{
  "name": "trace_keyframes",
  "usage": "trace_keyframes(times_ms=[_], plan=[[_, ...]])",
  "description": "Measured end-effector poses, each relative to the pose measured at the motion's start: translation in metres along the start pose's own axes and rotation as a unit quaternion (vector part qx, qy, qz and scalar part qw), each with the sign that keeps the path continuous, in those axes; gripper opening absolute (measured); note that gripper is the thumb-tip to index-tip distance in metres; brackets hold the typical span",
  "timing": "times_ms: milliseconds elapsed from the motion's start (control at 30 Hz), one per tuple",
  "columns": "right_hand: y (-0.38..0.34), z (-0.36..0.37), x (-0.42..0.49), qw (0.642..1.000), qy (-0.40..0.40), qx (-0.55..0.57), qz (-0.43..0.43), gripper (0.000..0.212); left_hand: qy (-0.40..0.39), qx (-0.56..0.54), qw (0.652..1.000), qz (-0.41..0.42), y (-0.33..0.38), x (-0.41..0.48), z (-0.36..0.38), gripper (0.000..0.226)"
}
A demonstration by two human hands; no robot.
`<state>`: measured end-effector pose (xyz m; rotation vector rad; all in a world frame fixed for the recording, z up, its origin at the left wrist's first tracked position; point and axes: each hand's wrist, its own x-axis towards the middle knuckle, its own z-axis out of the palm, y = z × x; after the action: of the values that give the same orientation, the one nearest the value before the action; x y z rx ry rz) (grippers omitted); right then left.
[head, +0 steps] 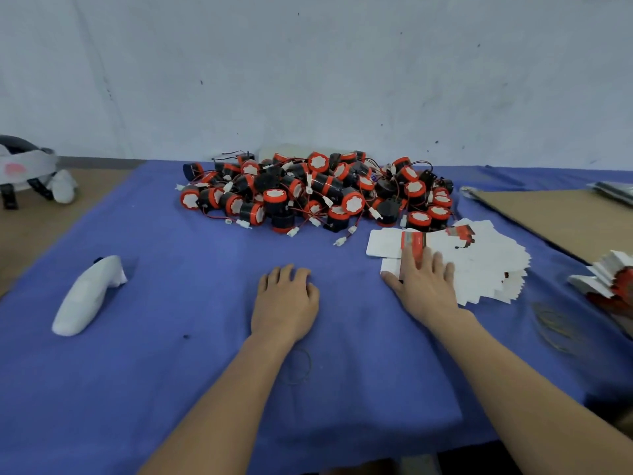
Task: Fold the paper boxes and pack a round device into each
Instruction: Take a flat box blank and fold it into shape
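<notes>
A heap of round black-and-red devices [318,190] with red wires and white plugs lies at the back of the blue cloth [171,389]. To its right a fanned stack of flat white paper boxes [479,265] with red print spreads out. My right hand [424,286] rests flat on the near-left part of that stack, fingers straight, thumb out on the cloth. My left hand [286,303] lies palm down on the cloth in the middle, fingers loosely curled, holding nothing.
A white controller [87,296] lies at the left on the cloth. A headset [27,173] sits at the far left. Brown cardboard [561,221] and another box stack [609,286] are at the right. Rubber bands [556,327] lie near the right edge.
</notes>
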<state>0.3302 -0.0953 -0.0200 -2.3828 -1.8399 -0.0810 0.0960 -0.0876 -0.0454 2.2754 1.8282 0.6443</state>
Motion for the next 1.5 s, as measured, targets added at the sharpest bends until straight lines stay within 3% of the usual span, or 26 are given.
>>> trace_keyframes(times_ms=[133,367,467,600,733,833,933,1000,1100,1200,1333,1500], plan=[[0.002,0.004,-0.009,0.999,0.030,-0.022,-0.026,0.059,0.014,-0.002,1.000,0.004,0.000,0.000,0.001,0.039],[-0.013,0.004,-0.041,0.988,0.024,-0.002,-0.152,0.062,0.038,-0.013,0.999,0.015,0.000,0.000,0.001,0.037],[-0.025,0.009,-0.051,0.978,0.029,0.092,-0.183,0.061,0.053,-0.081,0.993,0.065,0.004,-0.004,-0.002,0.037],[-0.027,0.010,-0.054,0.962,0.026,0.206,-0.176,0.048,0.004,-0.123,0.982,0.145,0.006,-0.011,-0.004,0.050],[-0.020,0.009,-0.055,0.943,0.006,0.271,-0.190,0.041,-0.059,-0.064,0.986,0.143,0.005,-0.008,0.000,0.076],[-0.017,0.006,-0.057,0.918,0.021,0.356,-0.173,0.038,-0.046,-0.074,0.989,0.119,0.004,-0.007,0.003,0.074],[-0.016,0.006,-0.056,0.954,0.126,0.249,-0.106,0.038,-0.030,-0.078,0.990,0.112,0.002,-0.007,0.004,0.069],[-0.018,0.004,-0.057,0.979,0.122,0.154,-0.048,0.041,-0.031,-0.076,0.991,0.108,0.002,-0.007,0.004,0.068],[-0.021,0.002,-0.057,0.983,0.082,0.160,-0.050,0.041,-0.033,-0.071,0.991,0.105,0.003,-0.006,0.004,0.066],[-0.022,0.000,-0.057,0.947,0.067,0.312,-0.048,0.037,-0.031,-0.067,0.992,0.102,0.003,-0.006,0.003,0.064],[-0.022,-0.006,-0.055,0.868,0.030,0.495,0.032,0.032,-0.033,-0.069,0.992,0.100,0.002,-0.006,0.002,0.058],[-0.034,-0.019,-0.056,0.778,0.049,0.626,0.024,0.026,-0.069,-0.092,0.988,0.100,0.006,-0.008,-0.004,0.092]])
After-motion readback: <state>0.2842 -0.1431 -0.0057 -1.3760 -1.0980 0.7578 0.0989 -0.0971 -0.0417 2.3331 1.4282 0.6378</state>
